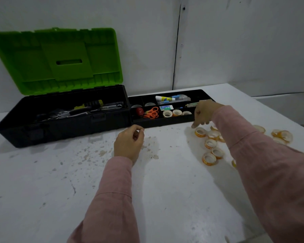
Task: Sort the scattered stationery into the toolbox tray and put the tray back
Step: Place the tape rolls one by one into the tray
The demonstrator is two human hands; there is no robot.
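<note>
Tray (165,121) sits on table (60,190), out of the toolbox (60,123) and touching its R end. Box lid (60,60) is up, w/ tools (88,109) inside. In tray, front row: scissors (152,113), then three tape rolls (167,113). Glue (165,98) lies in a back compartment. More rolls (210,143) lie scattered on table in front of and R of tray, approx. a dozen, some hidden by the R sleeve. R hand (205,111) hangs over tray's front R corner, fingers loose and pointing down, holding nothing. Its index tip is just beside the nearest roll (200,132); contact unclear. L hand (128,144) hovers above table near the box/tray join, fingers loosely curled, nothing seen in it.
</note>
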